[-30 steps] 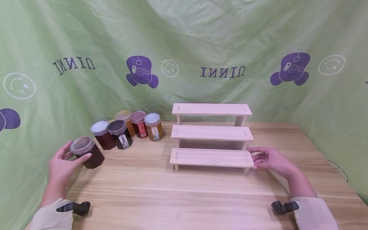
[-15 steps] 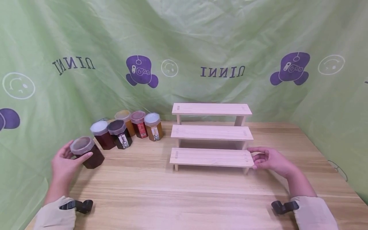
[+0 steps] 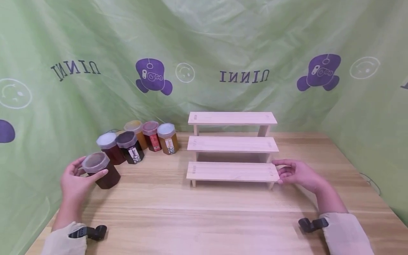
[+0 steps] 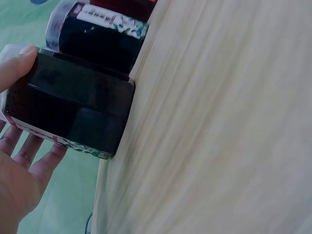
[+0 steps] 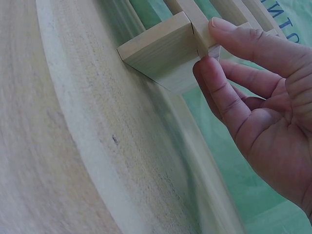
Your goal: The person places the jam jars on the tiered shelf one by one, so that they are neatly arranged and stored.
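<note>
- Dark jar (image 3: 109, 179): left of the frame, foremost of its cluster and near the left edge of the table (image 3: 191, 219); whether its base meets the wood cannot be told.
- Left hand (image 3: 74, 180): clamped round the dark jar, thumb on the near side, fingers on the far side.
- Right hand (image 3: 299, 174): well apart from the left, right of center, thumb and fingertips pinching the right end of the lowest step (image 3: 232, 171) of the wooden stand (image 3: 232, 144).
- Five other jars: upper right of the dark jar, near the green curtain (image 3: 204, 35); a dark-red jar (image 3: 114, 154) and a black-lidded jar (image 3: 132, 150) stand nearest to it.
- Wooden stand: center right, three steps rising toward the back, long edges nearly level across the frame.
- Open room: a broad band of tabletop separates jars and stand; more extends across the lower center, between the sleeves (image 3: 65, 242).
</note>
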Motion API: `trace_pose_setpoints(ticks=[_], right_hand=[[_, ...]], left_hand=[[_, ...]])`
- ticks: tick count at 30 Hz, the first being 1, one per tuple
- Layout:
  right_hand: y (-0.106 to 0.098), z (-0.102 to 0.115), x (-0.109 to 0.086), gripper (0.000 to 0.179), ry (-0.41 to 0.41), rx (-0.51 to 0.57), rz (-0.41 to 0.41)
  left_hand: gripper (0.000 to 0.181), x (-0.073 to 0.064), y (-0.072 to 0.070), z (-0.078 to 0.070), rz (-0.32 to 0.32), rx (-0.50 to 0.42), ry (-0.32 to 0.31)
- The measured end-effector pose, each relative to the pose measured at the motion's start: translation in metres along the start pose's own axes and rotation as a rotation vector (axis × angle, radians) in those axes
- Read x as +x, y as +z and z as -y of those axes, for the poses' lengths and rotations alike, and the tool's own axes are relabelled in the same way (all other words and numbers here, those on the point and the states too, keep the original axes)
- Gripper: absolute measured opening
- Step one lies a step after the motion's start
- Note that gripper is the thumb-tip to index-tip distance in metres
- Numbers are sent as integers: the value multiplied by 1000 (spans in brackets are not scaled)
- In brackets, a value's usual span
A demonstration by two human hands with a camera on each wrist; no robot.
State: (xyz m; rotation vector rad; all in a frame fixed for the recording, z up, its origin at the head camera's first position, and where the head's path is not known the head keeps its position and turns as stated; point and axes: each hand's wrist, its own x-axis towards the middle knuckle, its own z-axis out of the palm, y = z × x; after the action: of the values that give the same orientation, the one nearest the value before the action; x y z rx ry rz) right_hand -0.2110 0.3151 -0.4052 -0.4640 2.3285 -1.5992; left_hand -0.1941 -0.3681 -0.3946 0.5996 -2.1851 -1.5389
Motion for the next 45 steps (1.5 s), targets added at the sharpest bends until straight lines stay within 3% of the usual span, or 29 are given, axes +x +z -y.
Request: trace_pose_setpoints(ticks=[20, 23, 29, 38, 45], right_hand=[[-1, 1, 0, 76, -5, 12, 14], [-1, 0, 0, 76, -18, 11, 17], [0, -1, 1, 75, -37, 5, 17], [0, -2, 0, 74, -40, -1, 16], [0, -2, 0, 73, -50, 1, 16]], left_hand=[[84, -18, 23, -21, -12, -98, 37], [83, -21, 26, -25, -7, -79, 54], [83, -27, 36, -34, -1, -138, 88], [82, -32, 53, -47, 18, -227, 117], [82, -40, 65, -57, 69, -269, 150]])
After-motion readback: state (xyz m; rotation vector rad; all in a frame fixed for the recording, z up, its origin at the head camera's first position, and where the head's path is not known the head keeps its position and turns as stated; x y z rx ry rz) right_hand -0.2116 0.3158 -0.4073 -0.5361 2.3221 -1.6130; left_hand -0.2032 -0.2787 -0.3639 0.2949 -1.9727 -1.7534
